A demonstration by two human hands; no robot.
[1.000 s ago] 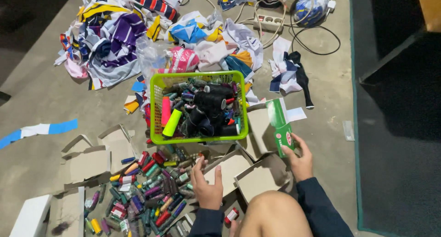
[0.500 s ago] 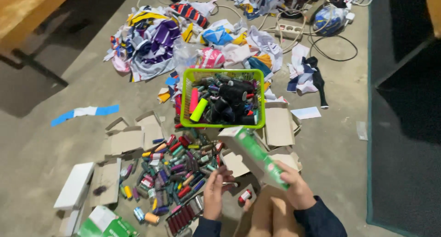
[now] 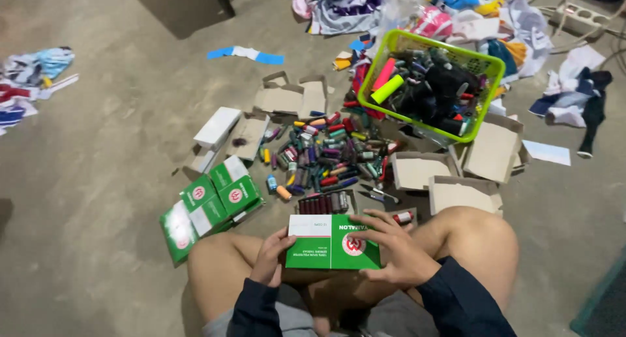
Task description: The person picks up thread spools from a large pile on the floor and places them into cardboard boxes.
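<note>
A flat green and white box (image 3: 329, 242) rests over my lap, held level. My left hand (image 3: 270, 255) grips its left end. My right hand (image 3: 394, 249) lies across its right side, fingers spread over the top and edge. Just beyond the box, a row of dark red thread spools (image 3: 323, 203) lies on the floor. A larger heap of many-coloured spools (image 3: 326, 154) is spread further out. My bare knees frame the box on both sides.
Several matching green boxes (image 3: 208, 203) are stacked on the floor at my left. A lime green basket (image 3: 486, 99) full of spools stands far right. Open cardboard boxes (image 3: 417, 170) lie around the heap. Clothes (image 3: 561, 108) and a power strip (image 3: 577, 17) lie beyond.
The green box was held upright in my right hand at my right; now it lies flat over my lap in both hands. The camera has swung left, showing the stacked green boxes.
</note>
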